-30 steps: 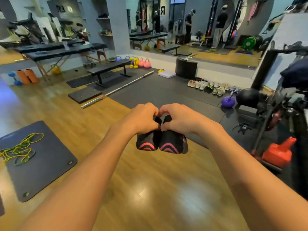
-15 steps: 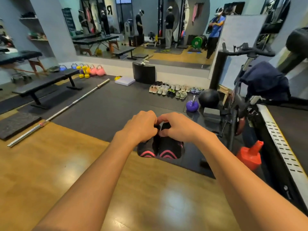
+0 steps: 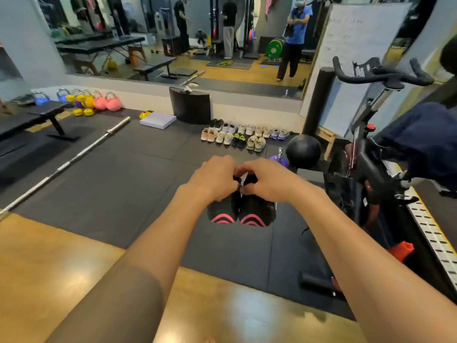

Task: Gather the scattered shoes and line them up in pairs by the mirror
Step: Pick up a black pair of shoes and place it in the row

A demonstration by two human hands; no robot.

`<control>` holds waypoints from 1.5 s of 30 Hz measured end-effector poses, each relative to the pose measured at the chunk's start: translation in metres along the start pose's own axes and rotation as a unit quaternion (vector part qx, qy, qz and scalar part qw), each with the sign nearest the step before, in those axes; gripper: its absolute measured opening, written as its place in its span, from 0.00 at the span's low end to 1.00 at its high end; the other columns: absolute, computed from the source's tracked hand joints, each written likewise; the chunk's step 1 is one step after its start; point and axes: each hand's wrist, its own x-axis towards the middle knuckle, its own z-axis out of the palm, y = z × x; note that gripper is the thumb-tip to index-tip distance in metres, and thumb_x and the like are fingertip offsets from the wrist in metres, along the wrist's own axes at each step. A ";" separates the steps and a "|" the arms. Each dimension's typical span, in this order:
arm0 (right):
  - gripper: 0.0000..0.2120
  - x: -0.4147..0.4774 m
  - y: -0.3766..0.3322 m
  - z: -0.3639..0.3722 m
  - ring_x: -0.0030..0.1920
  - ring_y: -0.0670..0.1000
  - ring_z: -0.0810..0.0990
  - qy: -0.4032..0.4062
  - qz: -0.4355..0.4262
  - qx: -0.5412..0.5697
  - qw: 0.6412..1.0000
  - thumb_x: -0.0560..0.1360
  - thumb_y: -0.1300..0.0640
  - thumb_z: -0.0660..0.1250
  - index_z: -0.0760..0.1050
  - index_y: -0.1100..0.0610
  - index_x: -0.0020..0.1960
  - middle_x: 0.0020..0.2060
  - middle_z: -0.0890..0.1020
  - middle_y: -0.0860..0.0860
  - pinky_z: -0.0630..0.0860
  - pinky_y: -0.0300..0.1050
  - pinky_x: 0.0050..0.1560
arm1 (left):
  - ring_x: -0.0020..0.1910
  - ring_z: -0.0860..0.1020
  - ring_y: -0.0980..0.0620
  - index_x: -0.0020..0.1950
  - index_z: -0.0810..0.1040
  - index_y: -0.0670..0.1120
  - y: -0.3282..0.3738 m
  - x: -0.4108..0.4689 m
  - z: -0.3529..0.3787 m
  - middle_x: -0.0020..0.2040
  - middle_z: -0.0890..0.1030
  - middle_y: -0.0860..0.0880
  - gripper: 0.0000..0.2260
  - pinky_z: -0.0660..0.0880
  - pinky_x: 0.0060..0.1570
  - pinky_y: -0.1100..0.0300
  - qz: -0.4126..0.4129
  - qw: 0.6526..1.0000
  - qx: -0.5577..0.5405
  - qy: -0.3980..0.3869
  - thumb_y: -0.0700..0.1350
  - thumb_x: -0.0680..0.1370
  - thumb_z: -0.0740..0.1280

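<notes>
- head view: left hand (image 3: 214, 178) closed on the collar of the left black shoe (image 3: 222, 210), right hand (image 3: 268, 180) closed likewise on the right black shoe (image 3: 257, 210); both grips pinched tight at the top, knuckles almost touching.
- shoes hanging toe-down, side by side and touching, pink stripes at the toes level with each other; probably carried like this so the pair stays matched and can go down together in one move.
- held out in front at arm's length, above the black floor mat (image 3: 123, 174), not resting on anything.
- row of shoes (image 3: 243, 134) already lined up in pairs on the mat below the mirror (image 3: 188, 40), just beside the black box (image 3: 190, 105); well apart from the held pair, straight ahead.
- exercise bike (image 3: 371, 154) close on the right, medicine ball (image 3: 303, 151) and purple kettlebell (image 3: 279, 161) between it and the row; a tight gap to mind on approach.
- against the earlier frames: same two-handed hold, unchanged; row of shoes larger and nearer, wooden floor falling behind, bike now filling more of the right side, so walking toward the mirror.
- judged stage: carrying, placement not yet begun.
</notes>
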 end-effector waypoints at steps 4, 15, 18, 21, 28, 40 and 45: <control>0.20 0.092 0.042 -0.021 0.59 0.53 0.76 0.000 0.043 0.004 0.999 0.73 0.55 0.69 0.73 0.51 0.65 0.59 0.79 0.50 0.74 0.52 0.58 | 0.38 0.81 0.43 0.51 0.80 0.45 -0.026 0.111 -0.017 0.41 0.81 0.43 0.08 0.80 0.45 0.48 0.036 0.999 -0.016 -0.026 0.47 0.74 0.70; 0.21 0.344 0.221 -0.085 0.60 0.53 0.75 0.023 0.105 0.005 0.994 0.73 0.53 0.70 0.73 0.49 0.65 0.60 0.78 0.51 0.73 0.52 0.60 | 0.35 0.80 0.47 0.45 0.80 0.46 -0.057 0.437 -0.014 0.39 0.82 0.44 0.06 0.79 0.43 0.52 0.077 0.995 -0.027 -0.057 0.48 0.74 0.70; 0.20 0.417 0.271 -0.109 0.61 0.53 0.74 0.017 0.109 0.000 0.994 0.73 0.53 0.70 0.74 0.49 0.64 0.60 0.78 0.51 0.73 0.49 0.58 | 0.36 0.78 0.47 0.47 0.79 0.45 -0.066 0.527 -0.014 0.43 0.82 0.44 0.07 0.79 0.44 0.52 0.061 0.995 -0.051 -0.066 0.48 0.74 0.70; 0.19 0.488 0.312 -0.133 0.61 0.53 0.74 0.019 0.110 -0.002 0.994 0.72 0.52 0.71 0.75 0.50 0.63 0.61 0.77 0.51 0.69 0.45 0.56 | 0.40 0.78 0.46 0.51 0.77 0.44 -0.078 0.609 -0.022 0.46 0.79 0.45 0.13 0.79 0.45 0.50 0.045 0.992 -0.084 -0.077 0.49 0.72 0.73; 0.20 0.649 0.411 -0.169 0.60 0.53 0.75 0.013 0.150 0.003 0.989 0.72 0.55 0.71 0.74 0.51 0.63 0.60 0.77 0.51 0.70 0.44 0.54 | 0.32 0.82 0.46 0.51 0.74 0.44 -0.115 0.799 -0.025 0.42 0.80 0.43 0.14 0.81 0.33 0.52 0.028 0.979 -0.129 -0.155 0.41 0.70 0.76; 0.30 0.871 0.594 -0.206 0.60 0.56 0.75 -0.039 0.297 0.095 0.949 0.69 0.65 0.68 0.67 0.49 0.69 0.64 0.74 0.55 0.74 0.46 0.58 | 0.56 0.76 0.41 0.58 0.75 0.44 -0.134 1.136 0.016 0.56 0.79 0.41 0.17 0.65 0.43 0.60 0.097 0.977 -0.057 -0.182 0.42 0.71 0.72; 0.28 0.961 0.694 -0.203 0.59 0.58 0.76 0.015 0.317 0.100 0.943 0.70 0.67 0.64 0.69 0.51 0.68 0.61 0.78 0.56 0.75 0.52 0.58 | 0.57 0.75 0.37 0.60 0.73 0.44 -0.134 1.270 0.065 0.58 0.77 0.39 0.18 0.73 0.50 0.51 0.104 0.978 -0.027 -0.176 0.41 0.72 0.70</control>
